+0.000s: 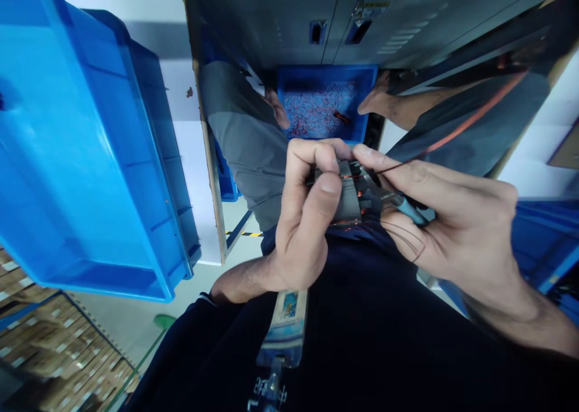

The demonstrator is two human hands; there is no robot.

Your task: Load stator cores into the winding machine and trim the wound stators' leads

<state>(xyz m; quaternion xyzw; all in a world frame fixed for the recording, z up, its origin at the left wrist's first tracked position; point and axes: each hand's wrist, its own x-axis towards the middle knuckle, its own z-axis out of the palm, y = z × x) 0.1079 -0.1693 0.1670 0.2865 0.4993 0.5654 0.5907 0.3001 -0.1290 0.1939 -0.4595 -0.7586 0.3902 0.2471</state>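
Left hand [305, 219] closed, thumb and curled fingers pinching a dark grey part [350, 198] in front of the chest. Right hand [452, 225] also closed, fingertips on the same part, gripping thin copper wire [398, 166] and what looks like a blue-handled tool [409, 210]. Beyond: blue tray [325, 77] of reddish scraps; blue bin [90, 158] left.

Two deep blue plastic bins [90, 158] fill the left side, above stacked brown cardboard boxes [40, 345]. Ahead stands a grey metal cabinet [384, 26] with slotted handles. A shallow blue plastic tray [294, 80] of red scraps sits below it. Yellow-and-black striped tape [246, 233] marks the pale floor [226, 264].
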